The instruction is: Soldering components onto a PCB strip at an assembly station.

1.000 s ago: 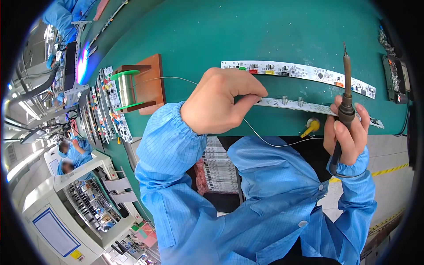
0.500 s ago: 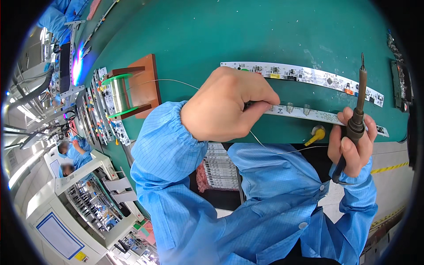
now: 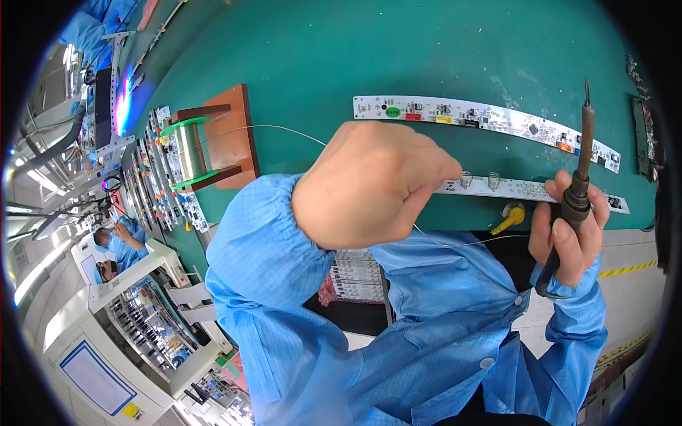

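Observation:
My left hand is closed in a pinch over the left part of a narrow white circuit board. What the fingertips hold is hidden. Beside them, two small coil springs stand upright on the board. Thin solder wire runs from a green-flanged spool to my left hand, and a length of wire trails out below it. In my right hand is a soldering iron, tip pointing up and away from the board. Fingers of that hand also touch the board's right end.
Another circuit board lies farther back on the green mat. The spool sits in a brown stand. A yellow plug-like piece lies at the near edge. Several boards are stacked below; more stand at left.
My left hand has shifted slightly, uncovering the left end of the far board, and its fingertips are nearer the left spring. The held board and the iron have moved slightly right.

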The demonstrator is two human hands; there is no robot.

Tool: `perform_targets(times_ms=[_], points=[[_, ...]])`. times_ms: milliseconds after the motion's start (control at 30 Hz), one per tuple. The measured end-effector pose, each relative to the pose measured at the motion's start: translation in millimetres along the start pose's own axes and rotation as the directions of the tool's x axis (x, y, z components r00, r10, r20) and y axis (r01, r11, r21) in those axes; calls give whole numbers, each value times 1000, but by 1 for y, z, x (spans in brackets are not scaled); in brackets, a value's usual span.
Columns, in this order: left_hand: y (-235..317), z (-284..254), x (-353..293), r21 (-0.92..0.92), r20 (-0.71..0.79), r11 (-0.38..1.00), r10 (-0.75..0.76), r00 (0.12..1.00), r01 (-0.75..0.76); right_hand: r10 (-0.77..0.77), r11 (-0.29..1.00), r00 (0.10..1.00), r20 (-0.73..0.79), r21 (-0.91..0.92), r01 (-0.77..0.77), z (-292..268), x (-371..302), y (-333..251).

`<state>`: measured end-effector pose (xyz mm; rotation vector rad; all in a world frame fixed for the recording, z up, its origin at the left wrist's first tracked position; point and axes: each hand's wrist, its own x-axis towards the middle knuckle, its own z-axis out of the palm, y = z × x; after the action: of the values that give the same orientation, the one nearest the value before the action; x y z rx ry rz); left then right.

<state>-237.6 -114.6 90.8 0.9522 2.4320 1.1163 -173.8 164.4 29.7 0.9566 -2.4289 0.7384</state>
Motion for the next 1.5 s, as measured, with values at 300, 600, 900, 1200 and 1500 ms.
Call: perform_targets(times_ms=[300,600,900,1200,1500], points=[[7,22,-21,167,-190,985,67,979,-35,22,1000,1000,-14,-8,-22,0,5,-1],[12,37,-24,380,-308,923,192,932,-65,-32,999,999,-17,29,33,-4,16,1],[20,48,-29,466,-365,885,191,911,1,-44,999,982,-181,-33,39,5,9,-1],[14,44,-35,376,-362,926,188,913,-42,-73,996,954,-289,34,86,7,19,-4],[14,48,-32,310,-374,950,146,916,-25,-85,996,959,-272,-10,85,5,15,-3]])
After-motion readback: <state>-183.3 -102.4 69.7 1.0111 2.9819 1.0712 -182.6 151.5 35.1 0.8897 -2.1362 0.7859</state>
